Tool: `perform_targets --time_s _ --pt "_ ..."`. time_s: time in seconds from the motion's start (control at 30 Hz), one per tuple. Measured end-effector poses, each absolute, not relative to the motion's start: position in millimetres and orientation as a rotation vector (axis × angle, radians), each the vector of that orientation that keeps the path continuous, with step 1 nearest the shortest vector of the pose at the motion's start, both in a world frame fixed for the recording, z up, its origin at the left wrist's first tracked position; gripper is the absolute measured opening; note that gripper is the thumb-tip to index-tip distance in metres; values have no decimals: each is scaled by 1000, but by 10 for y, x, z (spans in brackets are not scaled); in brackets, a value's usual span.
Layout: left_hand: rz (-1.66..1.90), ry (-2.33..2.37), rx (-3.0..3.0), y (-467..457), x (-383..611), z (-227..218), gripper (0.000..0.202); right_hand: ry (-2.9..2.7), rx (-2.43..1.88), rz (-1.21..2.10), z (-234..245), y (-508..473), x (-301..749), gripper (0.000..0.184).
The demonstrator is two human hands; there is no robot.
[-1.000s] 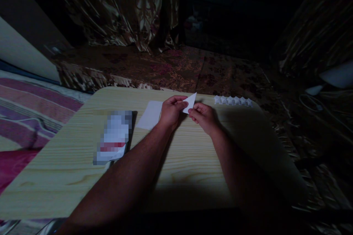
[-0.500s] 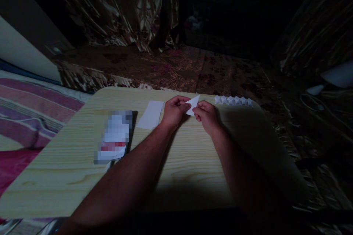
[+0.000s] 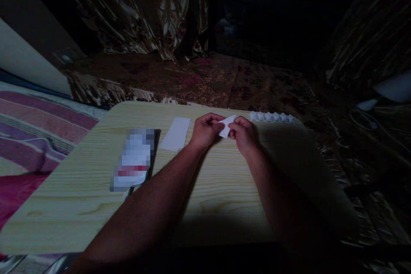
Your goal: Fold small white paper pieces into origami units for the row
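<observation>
Head view. The left hand (image 3: 204, 130) and the right hand (image 3: 244, 135) met just above the far middle of the pale wooden desk (image 3: 96, 188). Between them was a small white folded paper (image 3: 227, 125), pointed at its upper right. The fingers of both hands were closed on it, the left pinching its left edge and the right its right edge. The paper was held just clear of the desk top or barely on it; the dim light did not show which.

Just left of the left hand a flat white sheet (image 3: 176, 133) lay on the desk, apart from the hand. Further left lay a blurred white-and-red packet (image 3: 133, 160). To the right of the right hand, along the far edge, a row of small folded white pieces (image 3: 271, 117) lay close together in a line, near the hand but not touching it. Both forearms crossed the near half of the desk and cast it in shadow. Nothing lay between the hands and the sheet or the row.

Beyond the desk were a patterned floor covering (image 3: 208, 79) and a shiny curtain (image 3: 135, 8). Striped bedding (image 3: 38, 124) lay at the left, and a pale cable (image 3: 369, 124) at the right.
</observation>
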State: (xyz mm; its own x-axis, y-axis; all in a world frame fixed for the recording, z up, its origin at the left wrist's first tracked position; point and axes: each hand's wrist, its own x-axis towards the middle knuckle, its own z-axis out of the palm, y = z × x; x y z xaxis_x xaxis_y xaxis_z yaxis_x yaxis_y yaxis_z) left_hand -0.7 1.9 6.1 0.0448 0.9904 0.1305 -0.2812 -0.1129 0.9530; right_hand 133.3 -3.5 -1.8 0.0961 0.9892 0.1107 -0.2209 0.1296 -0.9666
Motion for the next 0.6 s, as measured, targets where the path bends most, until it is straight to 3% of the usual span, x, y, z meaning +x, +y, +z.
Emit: perform_targets --time_s 0.4,0.6 --pt "1308 923 1132 29 4 57 21 -883 -1015 1041 -5 -2 1378 10" --pt "1293 922 1108 21 -3 74 22 -908 -970 1160 1 -9 1403 21"
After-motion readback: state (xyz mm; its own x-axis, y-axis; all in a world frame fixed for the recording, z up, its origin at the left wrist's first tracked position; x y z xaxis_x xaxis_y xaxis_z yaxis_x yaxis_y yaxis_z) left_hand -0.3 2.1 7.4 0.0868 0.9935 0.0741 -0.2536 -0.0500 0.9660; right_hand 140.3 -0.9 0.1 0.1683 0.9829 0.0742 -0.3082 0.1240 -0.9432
